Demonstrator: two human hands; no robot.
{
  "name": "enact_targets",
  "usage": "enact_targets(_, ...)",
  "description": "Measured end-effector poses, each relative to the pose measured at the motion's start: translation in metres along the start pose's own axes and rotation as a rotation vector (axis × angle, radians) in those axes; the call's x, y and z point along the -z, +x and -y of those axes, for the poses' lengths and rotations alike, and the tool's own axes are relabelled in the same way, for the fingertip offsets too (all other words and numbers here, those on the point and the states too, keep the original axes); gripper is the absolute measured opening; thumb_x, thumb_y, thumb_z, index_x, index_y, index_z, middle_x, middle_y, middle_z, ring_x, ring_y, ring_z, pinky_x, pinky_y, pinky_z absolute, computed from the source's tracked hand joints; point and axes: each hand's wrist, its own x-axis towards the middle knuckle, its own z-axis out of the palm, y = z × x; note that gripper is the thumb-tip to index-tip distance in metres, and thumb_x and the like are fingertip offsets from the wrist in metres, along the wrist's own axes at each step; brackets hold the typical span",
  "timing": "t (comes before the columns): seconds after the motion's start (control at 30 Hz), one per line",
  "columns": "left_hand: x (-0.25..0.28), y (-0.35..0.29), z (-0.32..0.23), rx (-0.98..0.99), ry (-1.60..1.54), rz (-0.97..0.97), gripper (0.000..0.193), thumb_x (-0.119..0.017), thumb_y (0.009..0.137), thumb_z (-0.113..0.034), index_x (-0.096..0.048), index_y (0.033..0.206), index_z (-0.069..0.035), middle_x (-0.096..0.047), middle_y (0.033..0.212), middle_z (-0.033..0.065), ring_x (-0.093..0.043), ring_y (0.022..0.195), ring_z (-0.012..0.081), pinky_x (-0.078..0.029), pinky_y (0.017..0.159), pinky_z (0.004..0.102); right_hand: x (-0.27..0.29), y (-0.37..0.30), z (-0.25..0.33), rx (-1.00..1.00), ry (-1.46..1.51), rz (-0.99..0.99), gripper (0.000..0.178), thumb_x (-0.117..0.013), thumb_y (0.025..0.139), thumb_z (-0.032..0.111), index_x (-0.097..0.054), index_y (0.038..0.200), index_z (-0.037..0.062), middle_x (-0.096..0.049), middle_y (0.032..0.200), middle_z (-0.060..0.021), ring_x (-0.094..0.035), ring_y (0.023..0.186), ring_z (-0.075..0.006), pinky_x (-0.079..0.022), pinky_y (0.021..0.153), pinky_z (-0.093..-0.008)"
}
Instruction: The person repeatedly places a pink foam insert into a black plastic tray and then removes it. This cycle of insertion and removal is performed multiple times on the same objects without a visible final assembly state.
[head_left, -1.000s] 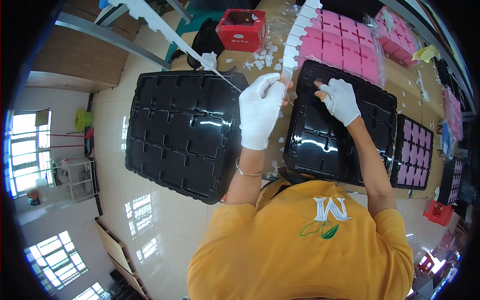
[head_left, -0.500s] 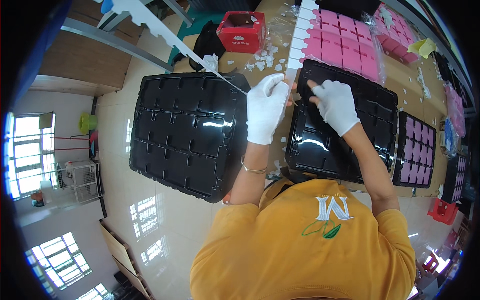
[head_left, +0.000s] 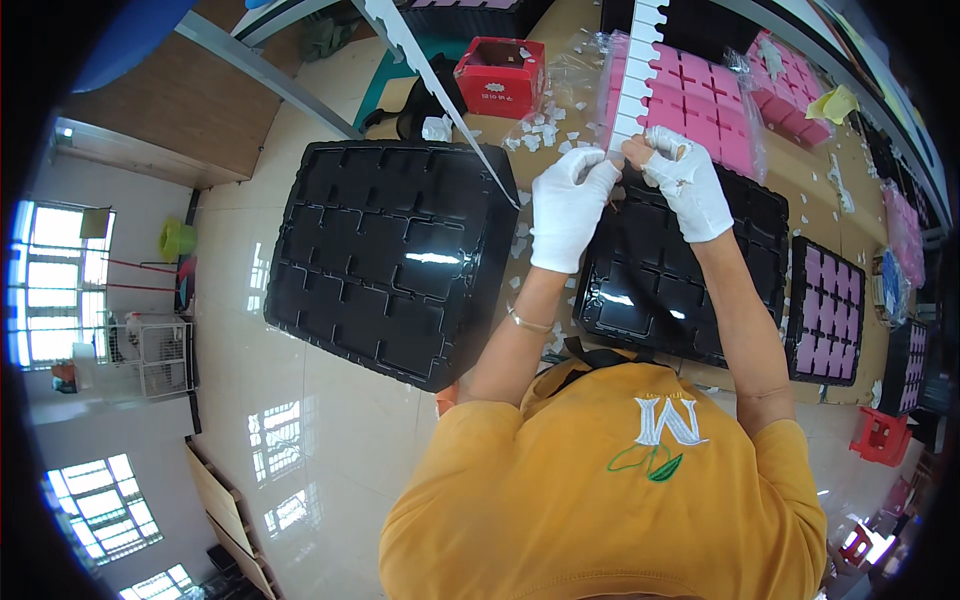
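A long white strip (head_left: 635,95) of label-like pieces with notched edges runs down from the top. Near its lower end my left hand (head_left: 572,212), in a white glove with bare fingertips, is closed on it. My right hand (head_left: 690,190), gloved the same way, has its thumb and fingers pinched together at the strip's end; its fingertips partly hide what they grip. Beneath both hands lies a black plastic tray (head_left: 650,275) with moulded compartments. To the left is another glossy black tray (head_left: 375,255). A thin, jagged white strip (head_left: 435,85) hangs above its right edge.
A red box (head_left: 500,85) and torn white scraps (head_left: 545,130) sit beyond the hands. Pink blocks (head_left: 700,95) in clear wrap are at the far right. Nearer right is a black tray with purple pieces (head_left: 828,310). A metal frame bar (head_left: 270,75) crosses the upper left.
My right hand has moved up and left from over the tray to the strip's lower end. My left hand has shifted right, and the strip's lower end has moved right too.
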Motion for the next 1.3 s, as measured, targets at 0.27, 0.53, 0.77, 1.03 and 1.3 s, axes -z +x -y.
enact_targets(0.27, 0.001, 0.019, 0.023, -0.685, 0.759, -0.291, 0.012, -0.067, 0.082, -0.011, -0.065, 0.092, -0.005, -0.067, 0.083, 0.0151, -0.064, 0.07, 0.031, -0.052, 0.065, 0.0368, 0.007, -0.003, 0.008, -0.015, 0.016, 0.127, 0.017, -0.071, 0.084, 0.022, -0.063, 0.079, 0.0071, -0.052, 0.071, 0.0068, -0.038, 0.062, -0.0016, -0.029, 0.055, -0.0198)
enact_targets(0.53, 0.01, 0.044, 0.044, -0.457, 0.197, -0.225, 0.019, -0.058, 0.085, -0.006, -0.062, 0.101, 0.004, -0.071, 0.081, 0.0119, -0.064, 0.06, 0.0171, -0.051, 0.059, 0.0307, 0.019, -0.053, -0.044, 0.18, -0.896, 0.859, 0.019, -0.071, 0.076, 0.026, -0.066, 0.075, 0.0079, -0.059, 0.077, -0.0103, -0.061, 0.079, -0.0277, -0.047, 0.071, -0.0378)
enact_targets(0.77, 0.004, 0.038, 0.033, -0.211, -0.111, -0.11, 0.024, -0.06, 0.086, -0.009, -0.063, 0.105, 0.005, -0.069, 0.077, 0.007, -0.058, 0.055, 0.0066, -0.046, 0.047, 0.0208, -0.02, -0.059, -0.064, 0.162, -1.484, 0.82, 0.012, -0.068, 0.077, 0.021, -0.072, 0.077, 0.009, -0.066, 0.077, -0.0115, -0.066, 0.077, -0.0302, -0.048, 0.069, -0.0391)
enact_targets(1.03, 0.01, 0.033, 0.019, -0.014, -0.15, 0.008, 0.016, -0.06, 0.087, -0.009, -0.065, 0.097, 0.003, -0.068, 0.074, 0.0068, -0.059, 0.057, 0.0075, -0.049, 0.049, 0.0216, -0.011, -0.063, -0.063, 0.083, -1.527, 0.6, 0.026, -0.071, 0.078, 0.029, -0.073, 0.089, 0.0059, -0.068, 0.091, -0.0147, -0.067, 0.089, -0.0298, -0.048, 0.073, -0.0414)
enact_targets(1.3, 0.003, 0.026, 0.013, 0.096, -0.172, -0.002, 0.017, -0.059, 0.088, -0.009, -0.065, 0.098, 0.003, -0.068, 0.078, 0.0072, -0.057, 0.058, 0.0073, -0.046, 0.048, 0.0203, 0.006, 0.021, -0.026, 0.355, -0.092, -0.077, 0.032, -0.067, 0.09, 0.029, -0.063, 0.098, -0.0017, -0.062, 0.081, -0.0065, -0.051, 0.075, -0.0111, -0.044, 0.072, -0.0274)
